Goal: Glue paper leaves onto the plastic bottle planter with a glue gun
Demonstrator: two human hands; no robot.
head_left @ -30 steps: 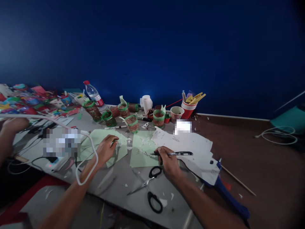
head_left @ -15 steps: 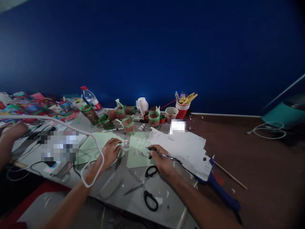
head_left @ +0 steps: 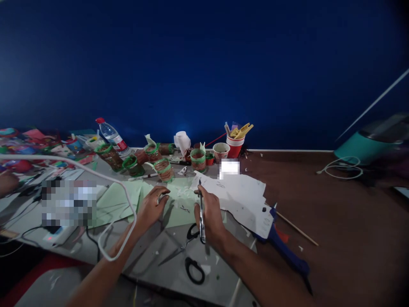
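The right hand (head_left: 209, 215), at lower centre of the frame, was closed around a slim, glossy dark pen (head_left: 201, 226), which stood nearly upright in the picture with its tip over the pale green paper sheet (head_left: 179, 209). The left hand (head_left: 155, 205) lay just left of it, fingers curled onto the same matte sheet; whether it gripped anything small could not be made out in the dim light. Black-handled scissors (head_left: 191, 251) lay open on the grey surface (head_left: 153, 264) below the hands. A ragged-edged white paper (head_left: 239, 198) half covered a blue plastic tool (head_left: 286, 251). Brown paper cups (head_left: 164, 169) banded in green stood behind, their detail blurred. A white cable (head_left: 105, 251) looped across the left forearm.
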